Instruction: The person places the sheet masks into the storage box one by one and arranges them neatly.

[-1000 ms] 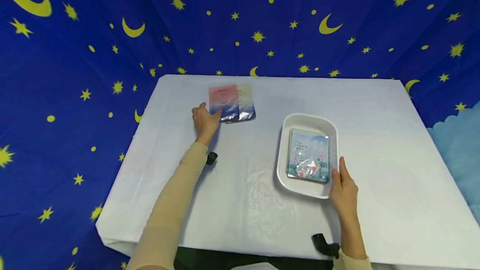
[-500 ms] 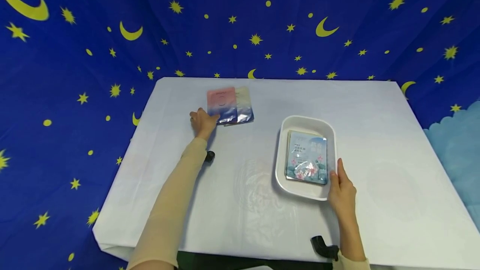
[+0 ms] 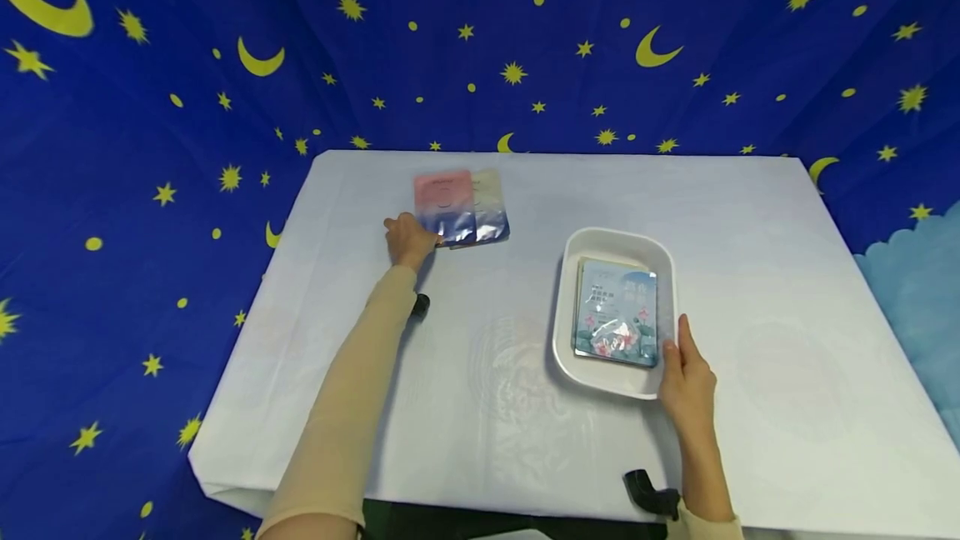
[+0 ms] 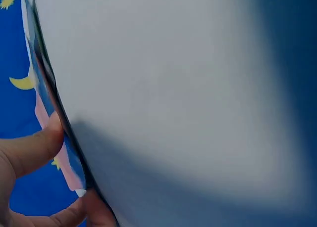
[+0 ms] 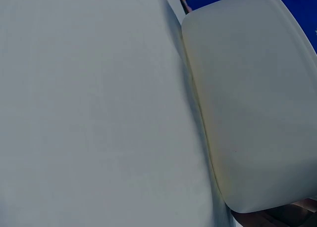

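Note:
A pink-to-blue foil packet (image 3: pixel 444 198), like a face mask sachet, lies at the back left, partly over a cream-to-blue packet (image 3: pixel 491 202). My left hand (image 3: pixel 408 242) pinches its near left corner. In the left wrist view, thumb and fingers of the left hand (image 4: pixel 34 172) are at the edge of several layered packets (image 4: pixel 67 153). To the right stands a white plastic tray (image 3: pixel 611 245) with a pile of packets inside, a light blue floral one (image 3: pixel 617 311) on top. My right hand (image 3: pixel 687 394) grips the tray's right wall, thumb at the rim.
A white cloth covers the table (image 3: pixel 480 407), whose back edge meets a blue curtain (image 3: pixel 450 48) with moons and stars. Black wrist mounts stick out beside the left forearm (image 3: pixel 422 307) and beneath the right hand (image 3: pixel 648 492).
The fingers of my left hand have drawn in and slid down from the packet's left side to its near corner. My right hand and the tray have stayed in place.

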{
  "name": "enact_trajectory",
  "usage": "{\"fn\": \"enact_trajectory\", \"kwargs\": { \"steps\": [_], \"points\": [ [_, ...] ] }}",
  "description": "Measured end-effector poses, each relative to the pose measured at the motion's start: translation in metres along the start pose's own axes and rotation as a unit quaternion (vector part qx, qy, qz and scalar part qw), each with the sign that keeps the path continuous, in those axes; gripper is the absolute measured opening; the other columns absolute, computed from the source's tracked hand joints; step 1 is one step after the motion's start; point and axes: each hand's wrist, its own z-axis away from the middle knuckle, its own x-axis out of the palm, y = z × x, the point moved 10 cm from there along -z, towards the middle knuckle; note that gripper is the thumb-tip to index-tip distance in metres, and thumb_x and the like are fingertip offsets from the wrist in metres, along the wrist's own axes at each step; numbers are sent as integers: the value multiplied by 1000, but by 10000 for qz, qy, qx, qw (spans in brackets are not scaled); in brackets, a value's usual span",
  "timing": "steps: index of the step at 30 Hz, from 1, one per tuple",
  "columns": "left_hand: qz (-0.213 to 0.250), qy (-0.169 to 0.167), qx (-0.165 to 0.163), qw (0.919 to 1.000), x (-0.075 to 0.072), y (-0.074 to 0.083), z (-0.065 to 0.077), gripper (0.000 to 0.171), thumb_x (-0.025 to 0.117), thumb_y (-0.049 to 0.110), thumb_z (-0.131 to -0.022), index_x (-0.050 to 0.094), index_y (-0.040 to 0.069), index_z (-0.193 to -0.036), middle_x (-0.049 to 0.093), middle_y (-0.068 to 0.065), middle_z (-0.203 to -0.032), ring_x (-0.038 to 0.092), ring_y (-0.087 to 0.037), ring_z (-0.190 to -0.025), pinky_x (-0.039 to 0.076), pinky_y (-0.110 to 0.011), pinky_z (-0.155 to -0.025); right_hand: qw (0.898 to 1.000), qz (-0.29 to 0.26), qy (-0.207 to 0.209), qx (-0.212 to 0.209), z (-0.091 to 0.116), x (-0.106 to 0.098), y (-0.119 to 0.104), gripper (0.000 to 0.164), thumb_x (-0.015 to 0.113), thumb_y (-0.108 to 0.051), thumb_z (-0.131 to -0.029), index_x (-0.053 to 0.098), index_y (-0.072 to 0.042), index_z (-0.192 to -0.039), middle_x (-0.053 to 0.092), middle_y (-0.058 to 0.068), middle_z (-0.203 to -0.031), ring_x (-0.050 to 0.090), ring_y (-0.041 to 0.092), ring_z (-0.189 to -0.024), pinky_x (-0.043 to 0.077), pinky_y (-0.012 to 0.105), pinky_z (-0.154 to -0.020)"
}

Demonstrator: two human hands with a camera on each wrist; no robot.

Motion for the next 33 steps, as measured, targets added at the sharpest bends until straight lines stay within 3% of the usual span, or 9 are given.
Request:
{"fn": "enact_trajectory", "kwargs": {
  "steps": [4,7,11,15,18,22,28,33],
  "points": [
    [303,-87,-201,9993,-2,-5,-2,59,79,23,-59,56,-6,-104,56,-25,-104,54,-38,-96,47,-42,-79,10000,-12,23,-6,0,0,0,46,33,-29,-96,24,-18,-140,30,9,-141,30,33,-127,29,50,-99],
    [532,-151,-307,9980,-5,-9,-3,44,71,15,-63,56,-5,-99,59,-22,-100,55,-35,-91,48,-42,-76,10000,-15,58,-59,1,1,1,46,33,-29,-96,24,-18,-140,29,10,-141,29,34,-127,29,50,-99],
    [767,-123,-411,9961,-10,-15,-3,27,55,6,-65,57,-4,-90,60,-19,-89,53,-29,-77,49,-39,-64,10000,-25,74,-61,1,1,1,46,33,-29,-96,24,-18,-140,29,9,-141,29,34,-127,28,50,-100],
    [1221,-81,-570,9908,-13,-21,-1,23,51,1,-66,66,-3,-83,66,-17,-82,56,-22,-63,48,-30,-53,10000,-26,52,-21,1,1,1,46,33,-29,-96,23,-20,-140,30,9,-141,30,34,-127,28,50,-100],
    [1604,-201,-677,9845,-11,-25,1,22,52,0,-72,68,-2,-87,66,-15,-83,56,-15,-54,47,-24,-50,10000,-15,65,-24,1,1,0,46,33,-29,-96,23,-21,-140,30,9,-141,30,33,-127,29,50,-99],
    [2418,-421,-717,9668,-4,-26,2,23,53,-6,-74,63,-5,-95,60,-15,-84,54,-8,-48,50,-21,-50,10000,-17,79,-41,1,0,-1,46,33,-29,-96,23,-20,-140,30,8,-141,31,32,-127,30,50,-99],
    [3904,-668,-806,9147,3,-24,5,24,52,-16,-73,54,-11,-97,48,-12,-84,58,-11,-48,53,-25,-57,10000,-30,-1,-40,0,0,1,46,33,-28,-96,23,-19,-140,29,8,-141,30,32,-127,30,50,-99],
    [4391,-812,-619,8926,-3,-9,16,21,52,-17,-74,53,-11,-95,51,-12,-78,58,-12,-46,53,-26,-56,10000,-18,-10,-70,0,0,0,46,33,-28,-96,23,-19,-140,30,9,-141,31,33,-127,30,50,-99]
  ]
}}
